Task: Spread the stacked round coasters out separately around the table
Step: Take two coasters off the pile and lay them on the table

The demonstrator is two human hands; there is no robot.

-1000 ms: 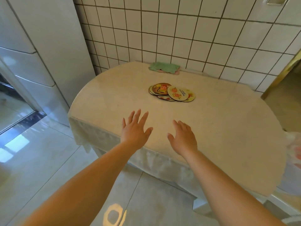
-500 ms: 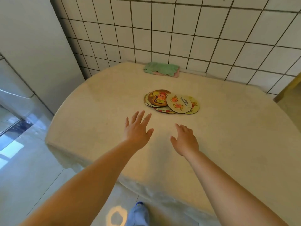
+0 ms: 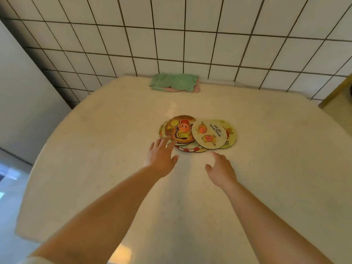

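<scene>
Several round cartoon-printed coasters lie overlapped in a loose pile in the middle of the cream table [image 3: 95, 168]. An orange-brown coaster [image 3: 180, 128] tops the left side and a pale coaster [image 3: 208, 134] tops the right. A red-and-white rimmed coaster [image 3: 187, 149] peeks out beneath at the front. My left hand [image 3: 162, 159] is open, fingers spread, its fingertips at the front-left edge of the orange-brown coaster. My right hand [image 3: 221, 168] is open, just short of the pile's front edge, holding nothing.
A folded green cloth [image 3: 174, 81] on a pink one lies at the table's back edge against the white tiled wall [image 3: 190, 44]. The rounded table edge drops off on the left toward the floor [image 3: 9, 187].
Both hands have reached forward toward the coaster pile, and the left fingertips now meet its edge. The view has moved closer over the table.
</scene>
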